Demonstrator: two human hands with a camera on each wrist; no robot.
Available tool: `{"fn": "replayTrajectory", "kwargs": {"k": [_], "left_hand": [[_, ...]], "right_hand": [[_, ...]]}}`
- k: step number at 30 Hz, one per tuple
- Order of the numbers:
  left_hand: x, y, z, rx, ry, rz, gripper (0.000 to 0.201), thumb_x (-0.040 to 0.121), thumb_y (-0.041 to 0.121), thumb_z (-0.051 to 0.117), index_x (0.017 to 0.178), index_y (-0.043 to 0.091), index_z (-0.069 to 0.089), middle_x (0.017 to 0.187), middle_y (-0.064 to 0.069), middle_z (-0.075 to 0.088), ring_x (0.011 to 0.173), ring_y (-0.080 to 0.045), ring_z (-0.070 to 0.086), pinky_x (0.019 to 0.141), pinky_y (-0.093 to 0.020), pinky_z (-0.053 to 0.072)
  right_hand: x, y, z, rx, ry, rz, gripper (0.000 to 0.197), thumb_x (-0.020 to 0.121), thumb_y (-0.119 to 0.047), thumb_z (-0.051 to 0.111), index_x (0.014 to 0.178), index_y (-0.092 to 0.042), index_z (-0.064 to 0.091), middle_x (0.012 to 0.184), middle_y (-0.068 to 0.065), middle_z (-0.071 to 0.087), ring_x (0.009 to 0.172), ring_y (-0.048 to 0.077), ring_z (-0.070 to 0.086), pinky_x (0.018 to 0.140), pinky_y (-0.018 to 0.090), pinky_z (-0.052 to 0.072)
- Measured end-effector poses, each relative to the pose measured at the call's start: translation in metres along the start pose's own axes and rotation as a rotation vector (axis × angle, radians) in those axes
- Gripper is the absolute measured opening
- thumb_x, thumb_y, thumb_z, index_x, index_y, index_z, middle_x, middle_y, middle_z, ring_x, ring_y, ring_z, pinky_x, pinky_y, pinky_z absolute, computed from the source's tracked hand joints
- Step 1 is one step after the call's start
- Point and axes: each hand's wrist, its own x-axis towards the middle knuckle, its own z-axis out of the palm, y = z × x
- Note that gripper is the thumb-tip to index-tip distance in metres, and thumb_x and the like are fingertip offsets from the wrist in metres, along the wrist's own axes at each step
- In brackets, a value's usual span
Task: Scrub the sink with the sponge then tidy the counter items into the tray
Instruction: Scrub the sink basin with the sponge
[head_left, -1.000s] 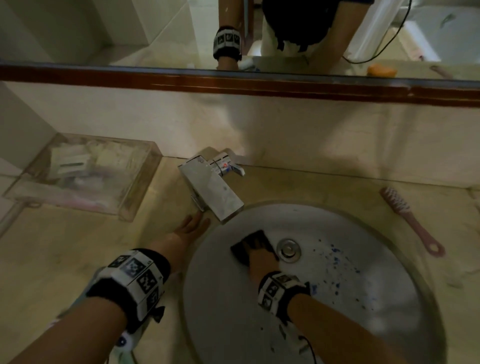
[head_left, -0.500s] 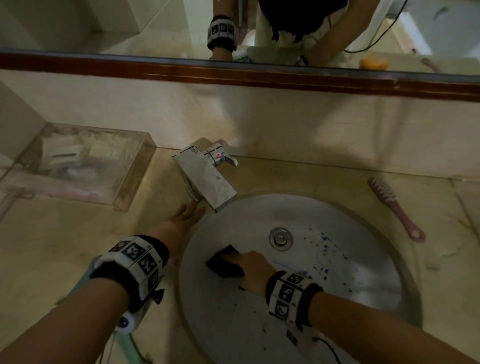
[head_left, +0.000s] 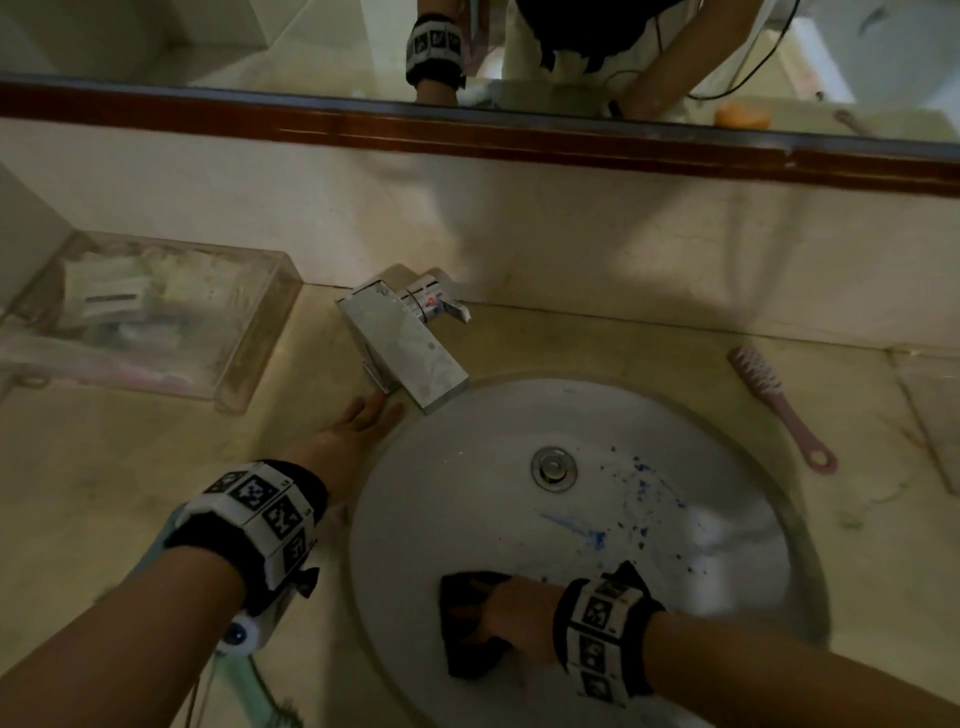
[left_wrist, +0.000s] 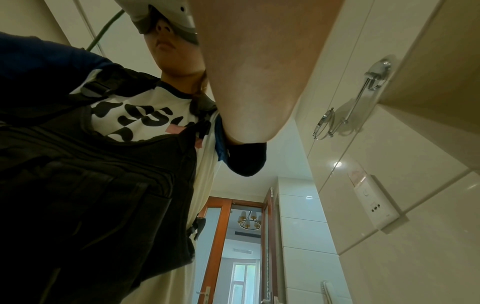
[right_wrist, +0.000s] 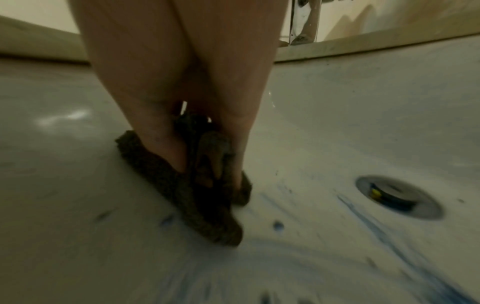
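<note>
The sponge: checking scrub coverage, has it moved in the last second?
Yes. The sponge, under the right hand, has slid from beside the drain toward the near-left wall of the sink.

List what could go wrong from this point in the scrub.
1. The blue stains beside the round metal drain may smear: a streak already trails there.
2. The right hand pressing the dark sponge could slip on the white sink basin.
3. The pink comb awaits tidying.

The beige stone counter (head_left: 649, 348) carries a clear tray (head_left: 249, 358), pink brush (head_left: 779, 410) and chrome faucet (head_left: 405, 343).
</note>
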Motion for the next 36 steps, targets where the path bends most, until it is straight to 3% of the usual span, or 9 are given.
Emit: {"fn": "replayTrajectory", "kwargs": {"k": [5,8,11,13,15,20,26,32,36], "left_hand": [[-0.003,0.003,-0.005,0.055,-0.022,0.011,0.140,0.063,0.037,0.086,0.147,0.028,-0.026,0.156,-0.002,-0.030,0.149,-0.029,-0.016,0.124,-0.043,0.010],[-0.001,0.002,-0.003,0.058,-0.026,0.012,0.141,0.061,0.035,0.087,0.150,0.022,-0.022,0.157,-0.005,-0.029,0.149,-0.028,-0.016,0.124,-0.044,0.011],[0.004,-0.002,0.001,0.062,0.019,0.008,0.138,0.064,0.041,0.085,0.149,0.027,-0.022,0.157,-0.003,-0.030,0.150,-0.029,-0.014,0.123,-0.045,0.014],[0.004,-0.001,0.001,0.049,0.006,-0.005,0.136,0.065,0.037,0.085,0.149,0.027,-0.021,0.157,0.001,-0.029,0.150,-0.028,-0.013,0.123,-0.043,0.015],[0.004,-0.002,0.002,0.052,0.005,-0.004,0.137,0.064,0.035,0.086,0.149,0.028,-0.022,0.156,0.004,-0.029,0.149,-0.025,-0.015,0.123,-0.043,0.015],[0.000,-0.002,-0.002,0.065,0.029,0.015,0.143,0.062,0.044,0.085,0.134,0.040,-0.038,0.153,0.006,-0.031,0.148,-0.024,-0.017,0.124,-0.043,0.014],[-0.015,0.014,-0.016,0.092,-0.034,-0.019,0.136,0.065,0.034,0.085,0.146,0.027,-0.023,0.157,-0.005,-0.027,0.150,-0.030,-0.013,0.122,-0.039,0.010],[-0.023,0.022,-0.020,0.098,-0.042,-0.059,0.137,0.063,0.029,0.087,0.151,0.019,-0.018,0.159,-0.007,-0.024,0.150,-0.029,-0.011,0.122,-0.040,0.011],[-0.023,0.023,-0.025,0.080,-0.072,-0.052,0.135,0.063,0.021,0.087,0.151,0.018,-0.016,0.159,-0.008,-0.025,0.150,-0.030,-0.013,0.122,-0.041,0.011]], "right_hand": [[-0.034,0.020,-0.010,0.112,0.115,0.135,0.031,0.092,-0.008,0.049,0.119,0.000,0.063,0.114,0.025,0.066,0.100,0.039,0.063,0.087,0.034,0.046],[-0.039,0.048,-0.035,0.160,0.441,0.260,0.034,0.097,-0.016,0.044,0.125,-0.003,0.059,0.126,0.021,0.060,0.114,0.036,0.057,0.101,0.040,0.044],[-0.030,0.069,-0.049,0.174,0.605,0.392,0.045,0.090,-0.021,0.062,0.131,-0.004,0.052,0.140,0.017,0.049,0.122,0.030,0.050,0.104,0.037,0.041],[-0.016,0.073,-0.045,0.179,0.526,0.435,0.063,0.080,-0.027,0.073,0.135,-0.009,0.048,0.142,0.019,0.046,0.122,0.034,0.050,0.106,0.042,0.040],[-0.003,0.065,-0.035,0.140,0.401,0.506,0.053,0.091,-0.012,0.057,0.142,-0.015,0.041,0.147,0.020,0.040,0.131,0.041,0.042,0.110,0.050,0.035],[0.004,0.016,-0.002,0.117,0.267,0.385,0.061,0.100,-0.026,0.040,0.151,-0.006,0.011,0.159,0.013,0.011,0.146,0.030,0.016,0.120,0.035,0.012],[-0.036,0.013,0.015,0.207,0.106,0.256,0.036,0.092,-0.003,0.053,0.128,-0.003,0.058,0.125,0.023,0.061,0.111,0.036,0.059,0.102,0.045,0.045],[-0.052,-0.017,0.022,0.078,0.231,-0.047,0.051,0.090,0.005,0.048,0.139,-0.010,0.045,0.152,0.013,0.036,0.137,0.027,0.036,0.120,0.037,0.020],[-0.037,-0.021,0.046,-0.007,0.039,-0.033,0.045,0.096,-0.009,0.043,0.141,-0.009,0.042,0.146,0.019,0.041,0.129,0.037,0.045,0.114,0.048,0.031]]}}
